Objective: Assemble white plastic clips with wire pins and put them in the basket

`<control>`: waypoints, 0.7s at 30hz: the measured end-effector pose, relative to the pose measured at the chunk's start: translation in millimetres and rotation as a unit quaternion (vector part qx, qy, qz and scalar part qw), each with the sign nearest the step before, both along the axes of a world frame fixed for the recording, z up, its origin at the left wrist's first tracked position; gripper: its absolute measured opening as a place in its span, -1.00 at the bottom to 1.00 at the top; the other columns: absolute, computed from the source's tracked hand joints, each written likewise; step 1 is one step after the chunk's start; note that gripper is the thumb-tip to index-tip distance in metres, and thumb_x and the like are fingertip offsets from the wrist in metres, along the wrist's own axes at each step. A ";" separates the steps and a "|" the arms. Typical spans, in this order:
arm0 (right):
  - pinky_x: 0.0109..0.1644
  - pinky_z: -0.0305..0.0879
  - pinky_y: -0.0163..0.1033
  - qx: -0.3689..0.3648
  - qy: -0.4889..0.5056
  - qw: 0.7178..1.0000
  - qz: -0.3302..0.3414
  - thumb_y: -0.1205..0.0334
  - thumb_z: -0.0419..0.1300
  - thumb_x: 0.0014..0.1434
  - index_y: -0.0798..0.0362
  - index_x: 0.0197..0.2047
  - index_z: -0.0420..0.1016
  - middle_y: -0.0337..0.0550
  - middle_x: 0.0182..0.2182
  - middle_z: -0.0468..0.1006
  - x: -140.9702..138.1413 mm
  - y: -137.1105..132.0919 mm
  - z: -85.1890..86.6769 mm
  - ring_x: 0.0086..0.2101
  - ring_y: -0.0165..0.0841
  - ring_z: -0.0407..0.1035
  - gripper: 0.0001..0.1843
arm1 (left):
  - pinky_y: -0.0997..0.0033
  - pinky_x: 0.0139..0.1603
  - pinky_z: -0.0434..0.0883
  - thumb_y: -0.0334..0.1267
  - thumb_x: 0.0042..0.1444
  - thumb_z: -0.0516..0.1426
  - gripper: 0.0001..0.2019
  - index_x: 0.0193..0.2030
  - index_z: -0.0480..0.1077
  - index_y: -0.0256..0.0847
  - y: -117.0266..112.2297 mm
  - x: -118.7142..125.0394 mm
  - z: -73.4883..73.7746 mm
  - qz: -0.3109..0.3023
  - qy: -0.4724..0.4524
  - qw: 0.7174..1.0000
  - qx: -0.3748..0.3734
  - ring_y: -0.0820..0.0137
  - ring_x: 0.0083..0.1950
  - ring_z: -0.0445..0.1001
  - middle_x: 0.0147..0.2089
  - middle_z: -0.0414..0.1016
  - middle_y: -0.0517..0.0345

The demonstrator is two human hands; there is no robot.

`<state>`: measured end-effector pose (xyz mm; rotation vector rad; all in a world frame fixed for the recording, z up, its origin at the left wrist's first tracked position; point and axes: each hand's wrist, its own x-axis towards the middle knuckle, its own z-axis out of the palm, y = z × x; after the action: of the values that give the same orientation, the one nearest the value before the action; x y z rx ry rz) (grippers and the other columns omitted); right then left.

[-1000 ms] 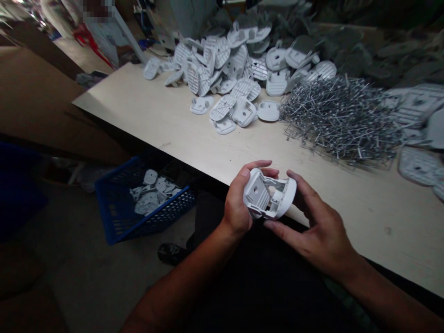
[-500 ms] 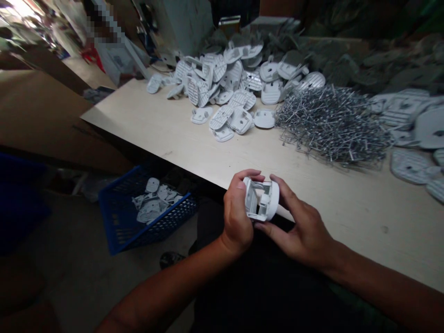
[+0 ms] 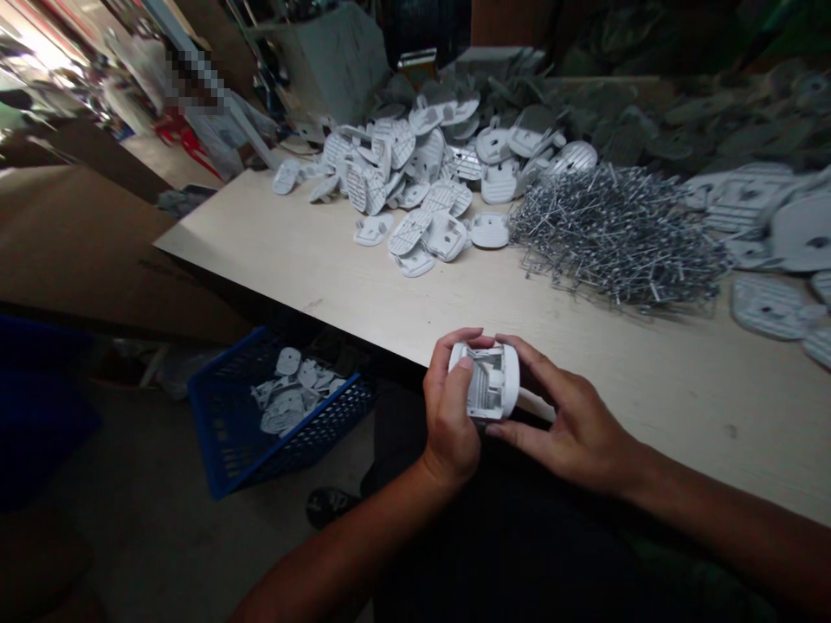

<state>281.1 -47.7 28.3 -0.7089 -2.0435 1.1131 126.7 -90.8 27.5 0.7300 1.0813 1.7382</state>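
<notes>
Left hand [image 3: 447,424], right hand [image 3: 571,424] clasping white plastic housing [image 3: 486,381] between them, over edge of pale table [image 3: 649,389].

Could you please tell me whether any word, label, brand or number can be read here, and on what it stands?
None can be read: the visible faces of the white plastic housing in the left hand and right hand show no marking, and the small tag-like item behind the piles is too blurred to read.
</notes>
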 end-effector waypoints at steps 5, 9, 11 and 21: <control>0.34 0.47 0.06 0.011 0.017 1.000 0.007 0.12 0.55 0.20 -0.15 0.61 0.14 -0.02 0.35 0.50 -1.9 12.2 7.8 0.23 -0.02 0.50 0.05 | 0.25 0.02 0.52 -0.10 0.39 0.12 -0.70 0.15 0.49 -0.13 10.3 -7.6 4.1 -0.009 0.019 0.999 0.030 0.22 0.01 0.60 0.06 0.61 -0.01; 0.38 0.42 0.00 0.041 0.017 0.999 0.001 0.22 0.53 0.20 -0.18 0.61 0.13 -0.05 0.38 0.46 4.8 25.9 6.4 0.28 -0.07 0.45 0.05 | 0.20 0.09 0.52 -0.10 0.34 0.20 -0.61 0.24 0.49 -0.13 19.0 -24.1 -2.9 -0.067 0.054 0.996 0.010 0.16 0.09 0.61 0.15 0.62 -0.05; 0.40 0.38 0.02 0.075 -0.003 0.997 0.020 0.30 0.46 0.21 -0.17 0.62 0.12 -0.02 0.41 0.42 11.3 32.9 4.8 0.32 -0.08 0.41 0.02 | 0.20 0.16 0.50 -0.15 0.25 0.28 -0.59 0.22 0.52 -0.14 20.8 -32.6 -6.5 -0.082 0.105 0.991 -0.027 0.13 0.16 0.60 0.18 0.63 -0.03; 0.46 0.31 0.10 0.168 -0.100 0.980 -0.049 0.35 0.24 0.34 0.00 0.53 0.30 0.15 0.45 0.33 33.9 64.6 -3.8 0.40 -0.10 0.28 -0.28 | 0.12 0.13 0.56 -0.10 -0.02 0.39 -0.44 0.12 0.47 -0.24 82.0 -54.4 -22.5 -0.093 0.269 0.954 -0.096 0.06 0.10 0.62 0.07 0.64 -0.12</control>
<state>315.1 17.0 24.5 -0.7609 -2.2651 0.6388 72.3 -8.8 4.9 1.1784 1.4675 1.2790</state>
